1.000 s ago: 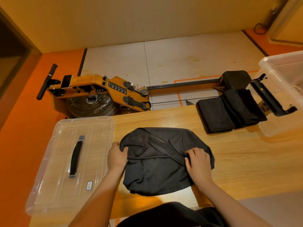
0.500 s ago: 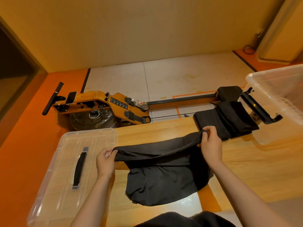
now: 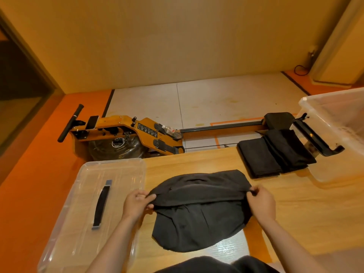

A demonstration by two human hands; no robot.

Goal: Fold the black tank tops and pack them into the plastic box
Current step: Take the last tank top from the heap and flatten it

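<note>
A black tank top (image 3: 199,211) lies rumpled on the wooden table (image 3: 305,213) in front of me. My left hand (image 3: 136,203) pinches its left edge and my right hand (image 3: 260,201) pinches its right edge, stretching a fold of cloth between them. Two folded black tank tops (image 3: 273,154) sit side by side at the table's far right. The clear plastic box (image 3: 334,134) stands beside them at the right edge, partly cut off by the frame.
The clear box lid (image 3: 94,209) with a dark handle lies on the table's left end. Beyond the table, a wooden rowing machine (image 3: 137,133) stands on the floor. More dark cloth (image 3: 212,265) shows at the bottom edge.
Both hands lifted the tank top's upper edge and stretched it wide, then brought it back down over the cloth. My right hand has moved from near the folded pile back toward me.
</note>
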